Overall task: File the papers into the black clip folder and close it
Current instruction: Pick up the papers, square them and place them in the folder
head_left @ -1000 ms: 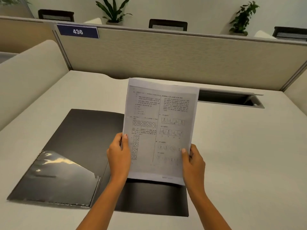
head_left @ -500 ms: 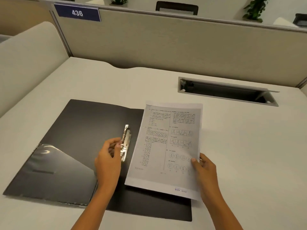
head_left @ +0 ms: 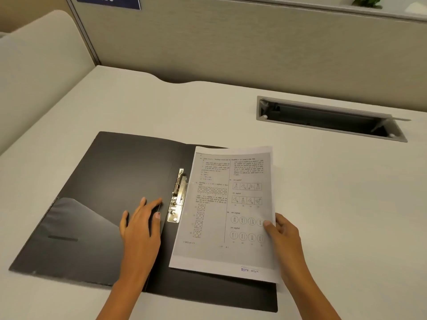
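Observation:
The black clip folder (head_left: pixel 120 181) lies open and flat on the desk. Its metal clip (head_left: pixel 178 196) runs along the spine, with the lever raised. A stack of printed papers (head_left: pixel 228 211) rests on the folder's right half, its left edge just beside the clip. My right hand (head_left: pixel 283 234) pinches the papers' right edge, thumb on top. My left hand (head_left: pixel 141 225) lies flat on the folder's left half, fingers apart, fingertips just left of the clip. A clear pocket (head_left: pixel 78 227) covers the lower left inside cover.
The white desk (head_left: pixel 335 204) extends to the right. An open cable tray slot (head_left: pixel 328 118) sits at the back right. Beige partition walls (head_left: pixel 231 42) close off the back and left, with a blue number sign (head_left: pixel 108 1) at top.
The papers came down from upright in both hands to lying on the folder's right half. My left hand let go of them, reached the clip, and now rests flat beside it.

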Available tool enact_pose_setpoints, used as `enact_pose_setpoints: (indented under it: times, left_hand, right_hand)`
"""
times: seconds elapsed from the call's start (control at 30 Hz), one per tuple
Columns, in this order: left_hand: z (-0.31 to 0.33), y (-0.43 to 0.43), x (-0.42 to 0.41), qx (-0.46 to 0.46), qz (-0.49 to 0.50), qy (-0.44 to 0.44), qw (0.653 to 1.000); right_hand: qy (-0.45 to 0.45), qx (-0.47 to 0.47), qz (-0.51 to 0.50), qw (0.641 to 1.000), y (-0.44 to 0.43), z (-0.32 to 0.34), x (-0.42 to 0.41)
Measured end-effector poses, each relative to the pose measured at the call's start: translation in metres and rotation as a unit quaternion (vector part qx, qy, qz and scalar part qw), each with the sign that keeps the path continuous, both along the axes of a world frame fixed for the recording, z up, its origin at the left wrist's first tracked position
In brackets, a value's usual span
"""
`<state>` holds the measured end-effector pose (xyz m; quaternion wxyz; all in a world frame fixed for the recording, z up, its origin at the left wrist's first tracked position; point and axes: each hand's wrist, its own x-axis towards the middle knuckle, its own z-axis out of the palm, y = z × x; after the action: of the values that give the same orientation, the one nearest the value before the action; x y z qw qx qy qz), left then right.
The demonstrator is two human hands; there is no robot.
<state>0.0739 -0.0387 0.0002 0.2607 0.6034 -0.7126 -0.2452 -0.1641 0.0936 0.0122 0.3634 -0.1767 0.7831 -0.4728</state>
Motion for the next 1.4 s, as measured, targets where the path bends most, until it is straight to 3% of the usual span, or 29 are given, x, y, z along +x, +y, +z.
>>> enact_pose_setpoints:
  times: [0.5,0.93,1.1,1.4]
  left_hand:
    - [-0.01,-0.002,0.002,-0.019,-0.018,0.001,1.0]
    - [-0.009,0.0,0.002,-0.005,-0.016,0.001,1.0]
    - [-0.009,-0.001,0.002,0.002,-0.014,-0.002,1.0]
    - [-0.01,0.0,0.001,-0.029,-0.01,0.023,0.999]
  right_hand:
    - [-0.051,-0.03,0.004,0.998,-0.003,0.004,0.008]
    - [0.058,0.107,0.118,0.986,-0.016,0.014,-0.002]
    - [0.112,0.087,0.077,0.987,-0.011,0.012,0.005]
    - [0.112,0.068,0.055,0.99,-0.001,0.012,0.014]
